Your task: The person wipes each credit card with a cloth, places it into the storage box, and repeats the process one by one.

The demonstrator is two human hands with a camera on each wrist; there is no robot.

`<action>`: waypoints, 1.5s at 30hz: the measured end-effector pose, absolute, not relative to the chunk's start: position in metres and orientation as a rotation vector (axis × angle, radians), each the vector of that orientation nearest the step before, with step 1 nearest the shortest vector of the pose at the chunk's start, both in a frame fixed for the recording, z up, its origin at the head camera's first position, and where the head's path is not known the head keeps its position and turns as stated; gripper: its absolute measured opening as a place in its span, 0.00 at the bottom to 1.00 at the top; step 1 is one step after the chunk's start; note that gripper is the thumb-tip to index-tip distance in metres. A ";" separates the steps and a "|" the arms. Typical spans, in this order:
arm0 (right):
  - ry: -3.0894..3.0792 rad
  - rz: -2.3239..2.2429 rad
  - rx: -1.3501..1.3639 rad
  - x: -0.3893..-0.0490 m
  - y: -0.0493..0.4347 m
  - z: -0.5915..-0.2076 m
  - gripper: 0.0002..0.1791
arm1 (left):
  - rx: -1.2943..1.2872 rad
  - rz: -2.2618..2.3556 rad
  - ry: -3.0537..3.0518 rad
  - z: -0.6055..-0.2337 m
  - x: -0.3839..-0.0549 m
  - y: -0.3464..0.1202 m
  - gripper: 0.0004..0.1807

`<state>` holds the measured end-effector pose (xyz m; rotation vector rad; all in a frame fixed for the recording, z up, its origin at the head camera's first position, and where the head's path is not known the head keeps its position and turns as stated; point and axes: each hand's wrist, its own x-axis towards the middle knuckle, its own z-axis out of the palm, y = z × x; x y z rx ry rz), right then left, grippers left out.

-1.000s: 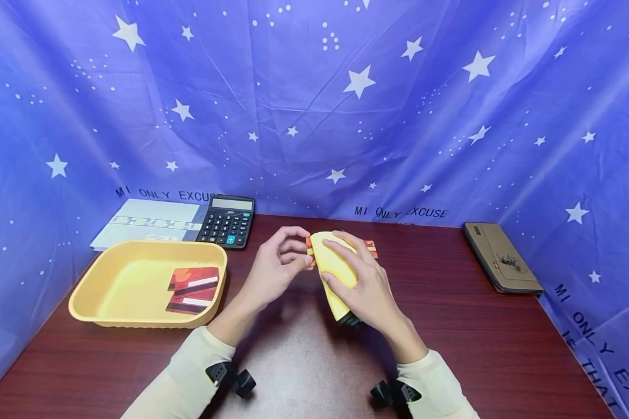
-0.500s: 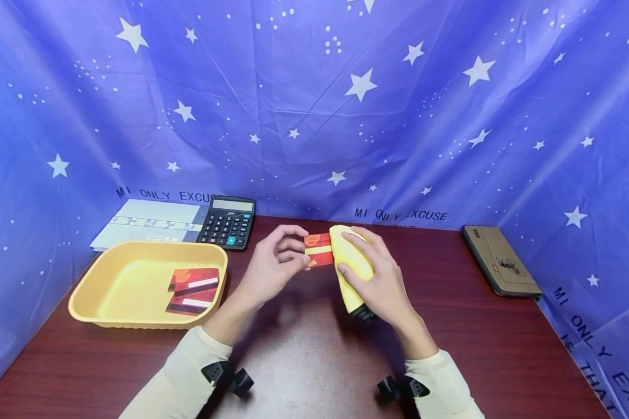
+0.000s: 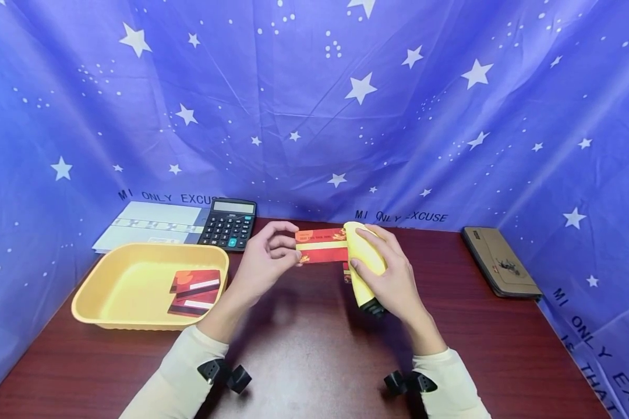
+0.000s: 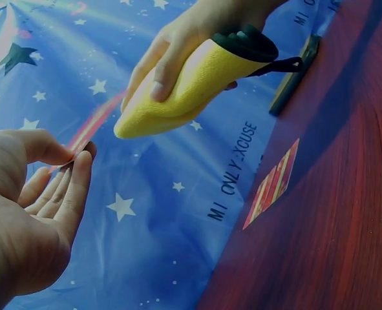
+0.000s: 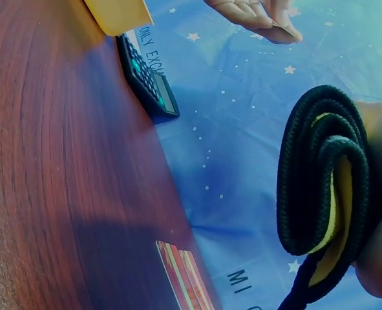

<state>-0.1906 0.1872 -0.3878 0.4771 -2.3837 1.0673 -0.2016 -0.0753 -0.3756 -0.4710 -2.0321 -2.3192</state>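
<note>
My left hand [image 3: 262,262] pinches the left end of a red card [image 3: 320,247] with a pale yellow stripe, between thumb and fingers. My right hand [image 3: 393,273] grips a folded yellow cloth [image 3: 364,259] with black edging, which covers the card's right end. In the right wrist view the cloth's rolled black edge [image 5: 320,174] and a hanging loop show up close. A second red striped card [image 4: 273,184] lies on the table below the cloth, mostly hidden by it in the head view.
A yellow tray [image 3: 99,317] at the left holds red cards [image 3: 194,291]. Behind it are a black calculator [image 3: 228,224] and a white box-like item [image 3: 152,221]. A brown wallet [image 3: 500,262] lies at the right. Blue star-patterned curtain [image 3: 304,116] borders the dark wooden table [image 3: 304,372].
The cloth in my right hand has slid rightward along the held card, baring most of its face. My left hand has shifted slightly left with the card. The lower card's left end now shows.
</note>
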 end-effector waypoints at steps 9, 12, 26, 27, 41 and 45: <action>-2.383 1.071 0.464 -0.192 0.191 -0.387 0.34 | -0.476 -2.302 -2.048 -0.376 -0.202 -0.077 0.15; -2.382 1.076 0.464 -0.192 0.192 -0.387 0.34 | -0.459 -2.261 -2.097 -0.376 -0.201 -0.077 0.12; -2.377 1.089 0.458 -0.192 0.193 -0.385 0.34 | -0.482 -2.236 -2.106 -0.376 -0.201 -0.078 0.19; -2.378 1.093 0.457 -0.192 0.193 -0.385 0.34 | -0.502 -2.234 -2.100 -0.377 -0.201 -0.078 0.19; -2.381 1.115 0.446 -0.192 0.194 -0.386 0.33 | -0.377 -2.255 -1.946 -0.378 -0.204 -0.078 0.14; -2.378 1.116 0.443 -0.192 0.193 -0.386 0.33 | -0.267 -2.245 -1.971 -0.377 -0.204 -0.080 0.14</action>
